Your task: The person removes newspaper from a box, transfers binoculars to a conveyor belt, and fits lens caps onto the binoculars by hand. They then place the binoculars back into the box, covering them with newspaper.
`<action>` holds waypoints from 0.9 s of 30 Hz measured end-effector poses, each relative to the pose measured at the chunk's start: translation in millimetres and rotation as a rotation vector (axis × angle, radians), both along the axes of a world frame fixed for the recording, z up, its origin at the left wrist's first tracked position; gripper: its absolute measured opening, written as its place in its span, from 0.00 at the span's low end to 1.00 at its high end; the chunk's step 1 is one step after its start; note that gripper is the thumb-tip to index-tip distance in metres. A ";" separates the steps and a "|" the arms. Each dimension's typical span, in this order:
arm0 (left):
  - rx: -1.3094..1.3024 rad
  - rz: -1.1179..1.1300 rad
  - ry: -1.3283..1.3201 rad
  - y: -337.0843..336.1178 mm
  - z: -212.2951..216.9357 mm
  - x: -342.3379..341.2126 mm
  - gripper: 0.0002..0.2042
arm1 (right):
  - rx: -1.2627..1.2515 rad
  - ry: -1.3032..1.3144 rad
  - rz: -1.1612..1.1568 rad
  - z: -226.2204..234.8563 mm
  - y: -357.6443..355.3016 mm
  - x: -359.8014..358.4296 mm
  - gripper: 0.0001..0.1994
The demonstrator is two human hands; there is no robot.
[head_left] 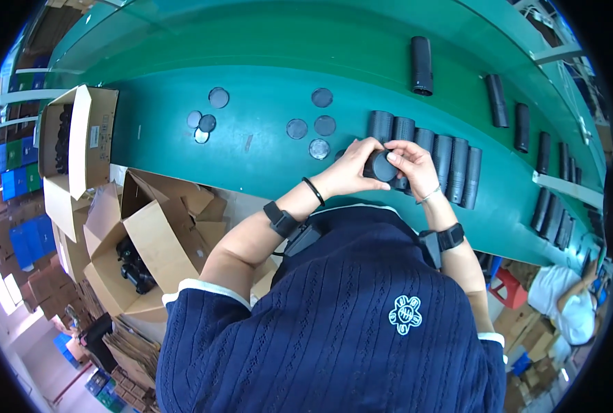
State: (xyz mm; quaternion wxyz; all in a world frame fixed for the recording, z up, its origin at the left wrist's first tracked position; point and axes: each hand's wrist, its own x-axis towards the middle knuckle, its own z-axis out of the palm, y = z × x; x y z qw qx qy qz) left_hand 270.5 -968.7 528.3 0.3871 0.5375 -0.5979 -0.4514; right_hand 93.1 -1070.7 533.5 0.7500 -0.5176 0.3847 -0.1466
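Observation:
My left hand [354, 168] is wrapped round a black tube [373, 167] near the front edge of the green bench. At the end of the tube that faces up sits a round black cap [386, 169]. My right hand [415, 165] pinches the rim of that cap with its thumb and fingers. Just beyond and to the right of my hands, a row of black tubes [442, 162] lies side by side. Several loose round black caps [325, 125] lie flat to the left of my hands.
More black tubes [422, 66] are spread along the green bench [162, 162] toward the far right. An open carton [100, 138] stands at its left end. Another carton [162, 244] with black parts sits below, on my left. A person in white [561, 303] is at the lower right.

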 end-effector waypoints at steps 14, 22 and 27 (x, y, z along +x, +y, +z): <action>0.079 0.169 0.318 9.7 -8.4 7.0 0.32 | 0.167 0.016 -0.006 23.2 17.6 19.4 0.19; 0.269 0.046 0.477 21.7 -5.2 12.8 0.32 | 0.132 -0.019 0.035 22.6 27.7 15.6 0.18; 0.359 0.079 0.618 21.4 -0.5 15.7 0.27 | 0.103 -0.046 0.078 25.8 28.0 16.6 0.20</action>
